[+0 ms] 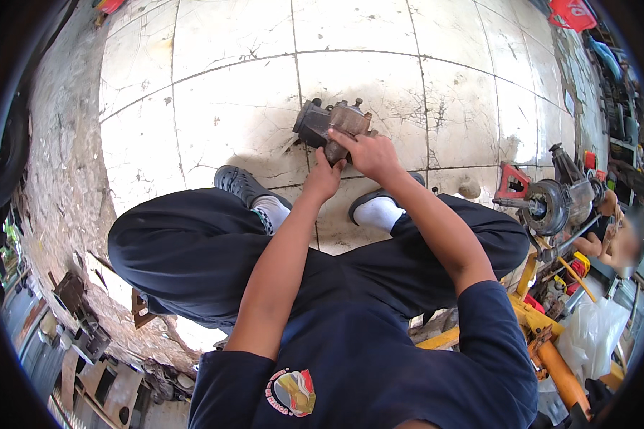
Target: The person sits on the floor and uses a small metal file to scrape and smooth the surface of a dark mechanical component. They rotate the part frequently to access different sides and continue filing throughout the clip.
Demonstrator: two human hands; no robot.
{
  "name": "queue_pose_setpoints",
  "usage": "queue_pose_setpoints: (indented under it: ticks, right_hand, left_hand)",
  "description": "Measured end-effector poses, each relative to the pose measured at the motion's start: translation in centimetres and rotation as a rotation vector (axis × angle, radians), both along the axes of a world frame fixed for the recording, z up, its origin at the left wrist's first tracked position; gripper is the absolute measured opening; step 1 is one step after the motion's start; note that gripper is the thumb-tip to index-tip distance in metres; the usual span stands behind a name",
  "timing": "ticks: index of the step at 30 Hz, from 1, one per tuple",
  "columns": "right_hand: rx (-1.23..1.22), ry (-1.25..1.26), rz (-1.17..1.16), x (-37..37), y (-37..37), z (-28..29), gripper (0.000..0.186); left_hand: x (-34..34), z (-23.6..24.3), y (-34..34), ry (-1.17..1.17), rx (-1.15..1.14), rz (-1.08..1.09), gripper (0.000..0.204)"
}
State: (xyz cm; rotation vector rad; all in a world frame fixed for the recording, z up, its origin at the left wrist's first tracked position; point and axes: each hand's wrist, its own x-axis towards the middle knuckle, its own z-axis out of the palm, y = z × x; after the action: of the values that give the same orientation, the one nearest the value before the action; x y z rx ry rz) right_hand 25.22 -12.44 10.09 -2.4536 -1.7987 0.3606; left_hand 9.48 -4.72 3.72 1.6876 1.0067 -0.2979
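Note:
A greasy metal machine part [349,121] is in front of me above the tiled floor, between and beyond my feet. It has a dark, blocky end at the left, a rusty brown body with bolt-like stubs on top, and a short neck pointing toward me. My left hand [324,177] is closed at this near neck, its fingertips against the metal. From the right, my right hand [373,154] grips the body, with one finger stretched across its top. Its other fingers are partly hidden. Whether the part rests on the floor, I cannot tell.
White cracked tiles [229,93] spread ahead, with rough concrete [64,143] at the left. A red stand [513,180] and a large axle-like assembly [551,204] are at the right, near another person's arm [595,244]. Yellow metal framing [533,318] and a plastic bag [597,336] lie lower right.

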Motion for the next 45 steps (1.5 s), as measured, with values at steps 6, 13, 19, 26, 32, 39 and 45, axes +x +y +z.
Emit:
queue_pose_setpoints:
  ticks: [6, 13, 19, 26, 32, 39, 45]
  right_hand:
    - [-0.099, 0.025, -0.217, -1.6, 0.8, 0.7, 0.063]
    - [-0.145, 0.032, -0.244, -1.0, 3.4, -0.5, 0.063]
    - [-0.186, 0.088, -0.359, -0.7, 4.4, 0.5, 0.065]
    - [-0.156, 0.051, -0.284, 0.2, 5.3, 1.0, 0.055]
    - [-0.199, 0.044, -0.132, 1.7, 5.4, 1.7, 0.052]
    - [-0.182, 0.020, -0.092, 1.6, 4.9, 1.8, 0.052]
    - [-0.227, 0.011, -0.059, 0.3, 4.2, 1.9, 0.045]
  left_hand:
    - [0.0, 0.6, -0.2, 0.009, -0.014, 0.007, 0.084]
    - [0.3, 0.5, 0.0, 0.002, -0.049, -0.018, 0.085]
    - [-0.3, 0.5, -0.4, 0.026, -0.049, -0.037, 0.082]
    - [0.4, 0.0, 0.0, -0.050, -0.067, 0.025, 0.081]
    - [0.1, 0.0, -0.1, -0.028, -0.046, 0.013, 0.083]
    - [-0.1, 0.2, -0.2, -0.013, -0.064, 0.006, 0.082]
    - [0.1, 1.1, 0.3, 0.044, -0.123, -0.019, 0.087]
